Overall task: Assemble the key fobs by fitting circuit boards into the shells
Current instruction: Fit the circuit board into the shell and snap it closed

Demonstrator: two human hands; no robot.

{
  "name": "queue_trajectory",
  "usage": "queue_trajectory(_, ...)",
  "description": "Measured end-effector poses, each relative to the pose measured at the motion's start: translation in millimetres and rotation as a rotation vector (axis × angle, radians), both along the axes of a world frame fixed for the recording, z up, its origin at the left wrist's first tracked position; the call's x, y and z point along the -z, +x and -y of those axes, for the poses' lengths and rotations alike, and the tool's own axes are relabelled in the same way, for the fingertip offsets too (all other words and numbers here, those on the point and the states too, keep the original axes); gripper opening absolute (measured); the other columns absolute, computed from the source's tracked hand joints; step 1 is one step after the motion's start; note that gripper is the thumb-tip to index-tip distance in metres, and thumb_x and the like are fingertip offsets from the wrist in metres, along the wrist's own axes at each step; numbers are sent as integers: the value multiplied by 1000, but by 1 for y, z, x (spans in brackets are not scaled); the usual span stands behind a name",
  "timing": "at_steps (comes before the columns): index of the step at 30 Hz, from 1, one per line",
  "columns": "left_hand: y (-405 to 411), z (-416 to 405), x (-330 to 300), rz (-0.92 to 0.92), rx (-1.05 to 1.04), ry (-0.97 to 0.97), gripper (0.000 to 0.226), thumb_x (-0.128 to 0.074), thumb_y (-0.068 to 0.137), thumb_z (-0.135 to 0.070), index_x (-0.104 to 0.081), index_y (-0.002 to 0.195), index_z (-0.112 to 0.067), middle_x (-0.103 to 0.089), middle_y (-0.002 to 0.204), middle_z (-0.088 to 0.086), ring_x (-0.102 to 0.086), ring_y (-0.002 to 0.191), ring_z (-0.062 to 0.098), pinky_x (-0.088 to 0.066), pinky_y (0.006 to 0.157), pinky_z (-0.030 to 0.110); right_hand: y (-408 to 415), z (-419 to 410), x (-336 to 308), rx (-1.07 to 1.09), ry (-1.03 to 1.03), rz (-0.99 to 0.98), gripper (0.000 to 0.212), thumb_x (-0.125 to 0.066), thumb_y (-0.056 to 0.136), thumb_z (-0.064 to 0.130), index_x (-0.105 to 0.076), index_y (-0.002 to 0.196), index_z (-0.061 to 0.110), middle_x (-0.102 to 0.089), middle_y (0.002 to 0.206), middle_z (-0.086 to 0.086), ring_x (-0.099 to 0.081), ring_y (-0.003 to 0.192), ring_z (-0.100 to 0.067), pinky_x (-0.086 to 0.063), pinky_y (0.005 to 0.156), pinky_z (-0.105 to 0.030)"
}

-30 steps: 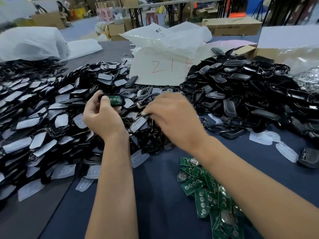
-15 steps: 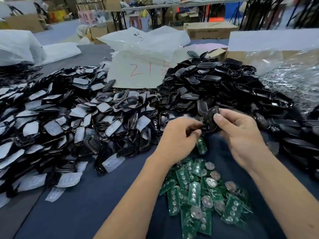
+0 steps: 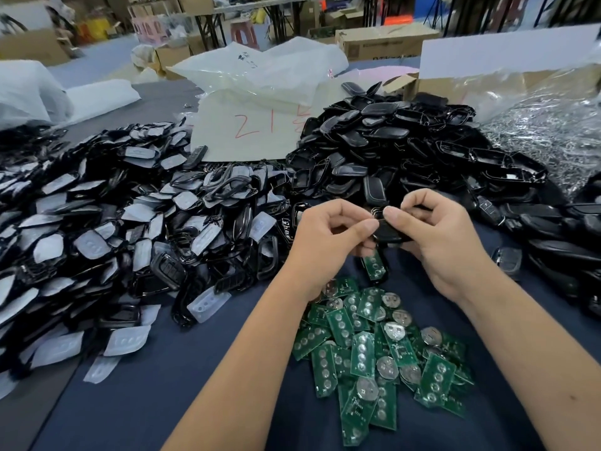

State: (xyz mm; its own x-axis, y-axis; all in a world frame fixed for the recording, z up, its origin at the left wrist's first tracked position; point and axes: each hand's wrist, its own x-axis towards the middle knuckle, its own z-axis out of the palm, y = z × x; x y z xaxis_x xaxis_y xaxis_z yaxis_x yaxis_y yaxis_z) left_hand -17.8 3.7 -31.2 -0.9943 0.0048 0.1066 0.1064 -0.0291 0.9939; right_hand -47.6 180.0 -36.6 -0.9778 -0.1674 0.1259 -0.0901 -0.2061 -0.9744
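A worktable (image 3: 136, 402) under a dark blue cover, heaped w/ parts: at left a wide spread of black frames and pale rubber button pads (image 3: 107, 229), at rear centre-right a mound of glossy black shells (image 3: 406, 151), and nearest the person a loose pile of green circuit boards (image 3: 374, 349) (some showing round silver battery holders).

Above the boards, both hands work one black shell (image 3: 387, 231). The left hand (image 3: 328, 242) pinches its near end between thumb and curled fingers; the right hand (image 3: 439, 236) grips the far end, thumb pressing on top. A single green board (image 3: 375, 265) hangs just below the left fingers, seemingly seated in a dark half-shell; whether the hand holds it or it rests on the table can't be told.

Risks, as judged from here: the shell is pinched only at its ends, so uneven thumb pressure could twist it and leave the halves misaligned or a clip bent. If the board sits crooked, forcing the shell shut could crack it or trap a button pad. A slip would drop the piece into the board pile right below (hard to find again, and contacts could get scratched). The shell mound's front edge lies just beyond the hands, so a stray elbow may send loose shells sliding in among the boards.
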Motion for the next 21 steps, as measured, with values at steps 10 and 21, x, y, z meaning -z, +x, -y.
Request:
queue_trajectory(10,5,2,-3,124,96,-19,11,-73,93,-1,-64,93,3,-70,85,18,-71,70,23,-63,69,32,3,5,9,60,157,-158,28,-87,84,21,-59,89,17,-62,68,-1,-53,62,-14,-47,57,-26)
queue_trajectory(21,1,-3,2,144,-38,150,10,-69,95,1,-62,90,-2,-67,90,16,-71,71,20,-62,69,29,8,10,0,43,-342,225,25,-72,78,9,-73,102,1,-79,98,-13,-76,88,-23,-61,75,-31)
